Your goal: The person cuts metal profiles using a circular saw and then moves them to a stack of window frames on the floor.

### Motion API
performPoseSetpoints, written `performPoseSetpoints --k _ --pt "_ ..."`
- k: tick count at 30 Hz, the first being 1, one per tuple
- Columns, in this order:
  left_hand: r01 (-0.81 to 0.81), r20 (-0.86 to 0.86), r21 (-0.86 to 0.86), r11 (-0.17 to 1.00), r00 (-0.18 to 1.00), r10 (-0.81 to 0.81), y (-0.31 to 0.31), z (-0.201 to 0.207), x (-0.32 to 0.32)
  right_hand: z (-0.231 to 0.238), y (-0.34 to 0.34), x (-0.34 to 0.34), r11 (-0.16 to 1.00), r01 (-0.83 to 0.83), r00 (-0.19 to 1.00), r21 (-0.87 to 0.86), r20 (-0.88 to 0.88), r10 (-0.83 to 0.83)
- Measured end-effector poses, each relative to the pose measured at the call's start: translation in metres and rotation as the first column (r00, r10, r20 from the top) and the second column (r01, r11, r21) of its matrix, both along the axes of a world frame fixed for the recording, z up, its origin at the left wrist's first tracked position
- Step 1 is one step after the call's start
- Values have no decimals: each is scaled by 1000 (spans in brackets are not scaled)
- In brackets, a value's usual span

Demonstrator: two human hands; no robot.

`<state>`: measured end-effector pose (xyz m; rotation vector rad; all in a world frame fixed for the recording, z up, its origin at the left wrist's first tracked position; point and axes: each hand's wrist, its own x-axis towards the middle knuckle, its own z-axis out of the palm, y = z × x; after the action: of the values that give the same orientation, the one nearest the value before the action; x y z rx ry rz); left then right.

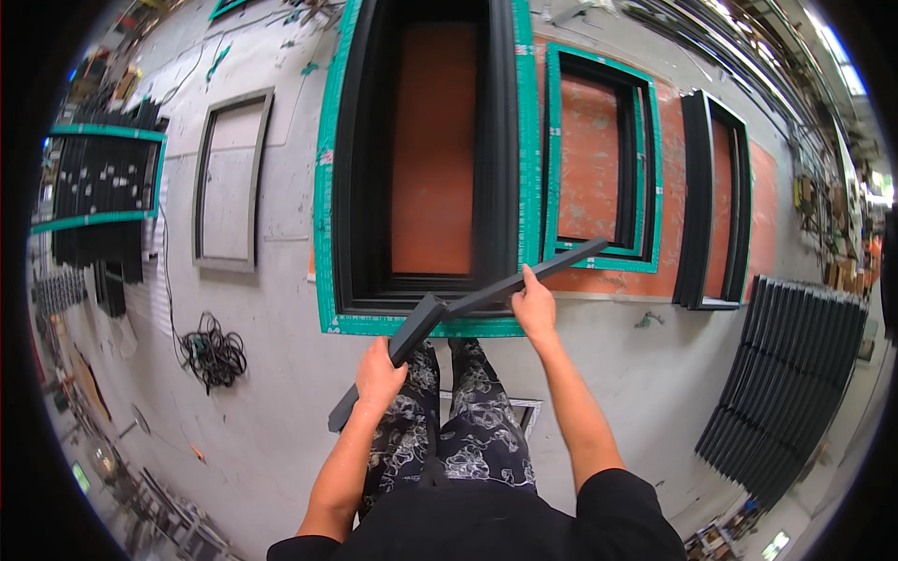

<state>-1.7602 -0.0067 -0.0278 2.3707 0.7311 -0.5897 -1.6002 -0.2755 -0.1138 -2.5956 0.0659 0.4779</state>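
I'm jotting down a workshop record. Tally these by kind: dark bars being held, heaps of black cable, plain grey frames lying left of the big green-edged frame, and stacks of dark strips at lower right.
Held dark bars: 2 (left bar, right bar)
Black cable heap: 1
Plain grey frame: 1
Stack of dark strips: 1
Total: 5

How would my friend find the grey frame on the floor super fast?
Start at the biggest green-edged frame, near the top middle of the picture. Look left of it, above the tangled black cable. There lies the grey frame: unlike its green-edged neighbours, it's plain grey all round.
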Motion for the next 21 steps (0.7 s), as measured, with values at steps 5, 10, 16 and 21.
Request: performPoseSetpoints --k 5,10,16,21 --pt "40 16 64 997 999 -41 11 -13 -24 4 -3 33 782 -447 755 -434 285 590" --pt "132 146 0 991 981 -131 3 -13 -33 30 4 68 667 -668 621 -331 247 744" --pt "160 363 39 986 917 -164 7 -2 -8 16 51 47 549 -832 527 -87 190 829" --pt "151 417 114 982 890 -186 32 -13 6 3 134 3 590 -804 590 76 227 775"
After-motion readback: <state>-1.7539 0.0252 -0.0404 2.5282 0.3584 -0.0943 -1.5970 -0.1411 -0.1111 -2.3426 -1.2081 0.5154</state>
